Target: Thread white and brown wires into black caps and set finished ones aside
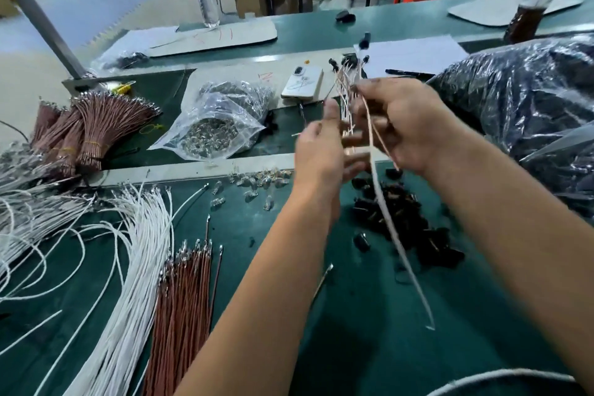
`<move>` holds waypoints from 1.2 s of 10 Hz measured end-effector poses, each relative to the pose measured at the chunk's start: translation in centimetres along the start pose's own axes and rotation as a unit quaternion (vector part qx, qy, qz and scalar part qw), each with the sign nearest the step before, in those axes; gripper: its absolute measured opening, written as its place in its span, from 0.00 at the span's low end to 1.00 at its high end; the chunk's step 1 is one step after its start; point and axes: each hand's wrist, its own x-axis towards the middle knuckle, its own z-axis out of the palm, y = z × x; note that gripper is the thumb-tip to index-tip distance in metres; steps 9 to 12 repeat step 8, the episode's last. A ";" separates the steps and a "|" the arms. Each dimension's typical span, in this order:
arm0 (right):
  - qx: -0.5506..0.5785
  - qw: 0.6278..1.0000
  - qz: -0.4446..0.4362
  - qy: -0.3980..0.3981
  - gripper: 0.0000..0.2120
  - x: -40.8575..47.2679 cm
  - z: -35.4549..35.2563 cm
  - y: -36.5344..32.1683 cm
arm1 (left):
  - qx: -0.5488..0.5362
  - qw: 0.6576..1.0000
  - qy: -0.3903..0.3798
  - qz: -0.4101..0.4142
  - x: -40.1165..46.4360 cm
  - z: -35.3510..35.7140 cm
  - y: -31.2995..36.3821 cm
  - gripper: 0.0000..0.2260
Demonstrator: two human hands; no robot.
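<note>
Above the green bench [369,347], my right hand [414,125] grips a bunch of white and brown wires with black caps [345,87] on top. My left hand [316,145], fingers relaxed, touches them. Next, I think, setting this bunch aside needs care. Loose black caps [401,219] lie below.

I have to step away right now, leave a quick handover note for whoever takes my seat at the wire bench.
Right hand grips a bunch of white and brown wires already fitted with black caps; left hand is open beside it. Loose black plastic caps are piled on the green mat, loose white wires and brown wires to their left. Done: that held bunch. Left: set it aside, thread the rest.
</note>
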 end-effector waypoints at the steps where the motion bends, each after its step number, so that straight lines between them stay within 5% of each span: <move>1: -0.058 0.996 0.024 0.061 0.10 7.7 -0.7 -1.2 | 0.037 0.993 -0.098 -0.051 0.4 0.6 -0.8 0.19; 2: -0.170 0.978 0.041 0.116 0.12 14.2 -1.9 -1.0 | 0.061 0.990 -0.123 -0.039 1.7 0.4 -1.0 0.08; 3: -0.271 0.949 0.039 0.160 0.13 19.2 -3.0 -0.8 | 0.088 0.992 -0.091 -0.007 3.4 0.2 -0.7 0.08; 4: -0.365 0.918 0.021 0.156 0.11 22.5 -3.7 -0.8 | 0.298 0.950 -0.028 0.085 5.5 0.0 -1.0 0.11; 6: -0.372 0.907 0.000 0.197 0.07 24.9 -4.6 -0.4 | 0.624 0.742 0.085 0.230 6.6 0.1 -2.1 0.19; 7: -0.348 0.908 -0.022 0.234 0.07 20.8 -4.9 -1.1 | 0.638 0.724 0.109 0.241 6.1 -0.5 -2.5 0.22; 8: -0.262 0.936 -0.105 0.208 0.04 14.9 -5.4 -2.7 | 0.572 0.777 0.122 0.234 4.9 -1.5 -2.9 0.22; 12: -0.262 0.936 -0.105 0.208 0.04 14.9 -5.4 -2.7 | 0.572 0.777 0.122 0.234 4.9 -1.5 -2.9 0.22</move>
